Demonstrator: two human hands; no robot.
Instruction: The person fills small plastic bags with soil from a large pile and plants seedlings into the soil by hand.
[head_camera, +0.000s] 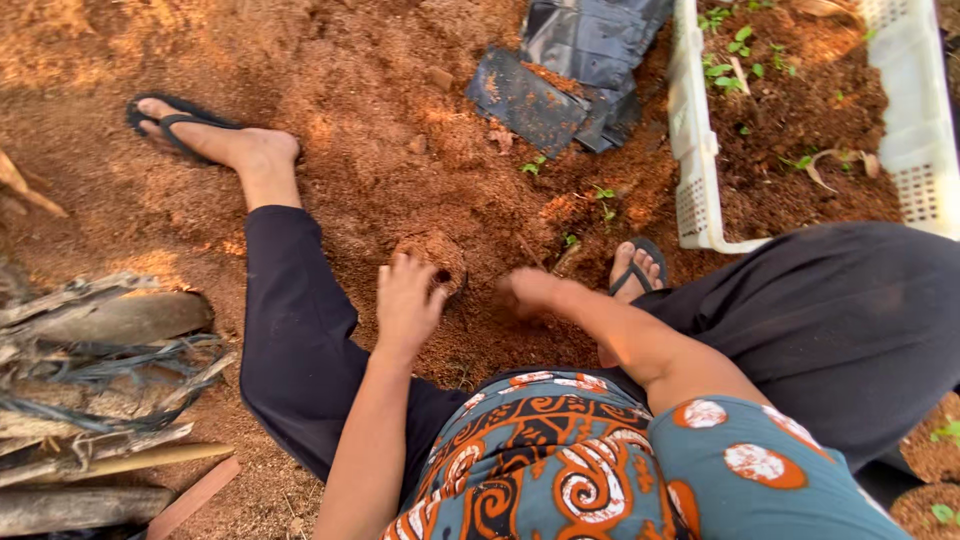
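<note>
**Hands at a soil-filled bag on the red earth**

Nearest to me is the teal, orange and white patterned cloth (560, 460) over the lap, with dark trouser legs spreading out to left and right. Just beyond it, my left hand (408, 300) rests against the near left side of a small round planting bag packed with reddish-brown soil (436, 260); its fingers (400, 272) are spread and loosely curved on the bag rather than clamped around it. My right hand (528, 290) sits just right of the bag, low on the loose red-brown soil ground (380, 150), blurred; its fingers look curled in, but I cannot tell whether they hold anything. The bag stands upright on the ground between the two hands, slightly farther away. Far right stands a white slotted plastic crate (692, 150) holding soil and small green seedlings (738, 45). Flat black plastic bags (575, 70) lie far centre. Weathered grey sticks (100, 400) lie in a heap near left.
</note>
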